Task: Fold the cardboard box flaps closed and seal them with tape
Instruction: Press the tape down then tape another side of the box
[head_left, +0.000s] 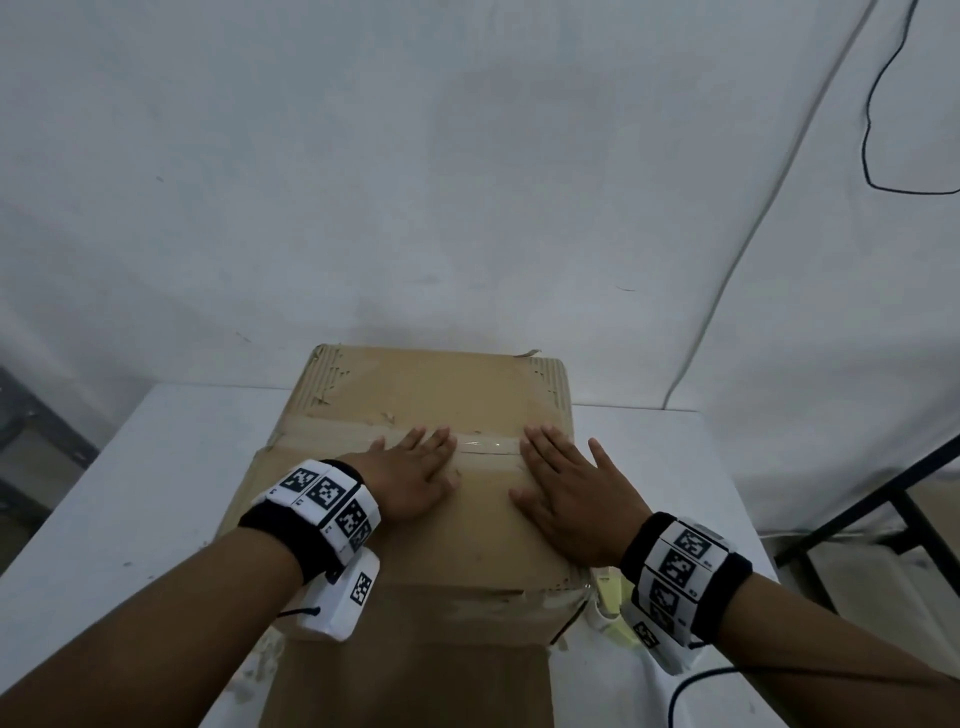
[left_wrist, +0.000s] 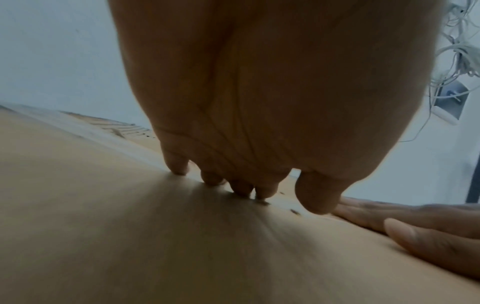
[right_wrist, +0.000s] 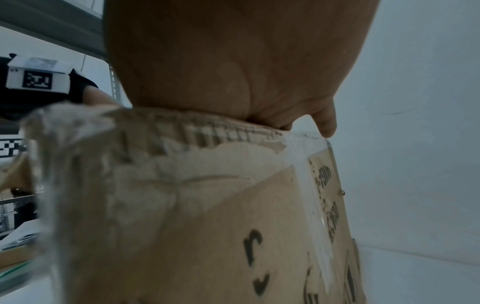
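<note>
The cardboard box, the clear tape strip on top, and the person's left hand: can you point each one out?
cardboard box (head_left: 415, 384), head view, bare far part of its top.
clear tape strip (head_left: 488, 446), head view, shiny stretch between the hands.
left hand (head_left: 410, 475), head view, back of the hand.

Bare table (head_left: 130, 467) flanks the box (head_left: 415, 384); wall (head_left: 467, 182) close behind.

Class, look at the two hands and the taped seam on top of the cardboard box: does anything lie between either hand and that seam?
Nothing visible does. The left hand and right hand lie flat on the cardboard box, fingers reaching the clear tape along the seam between the closed flaps.
</note>
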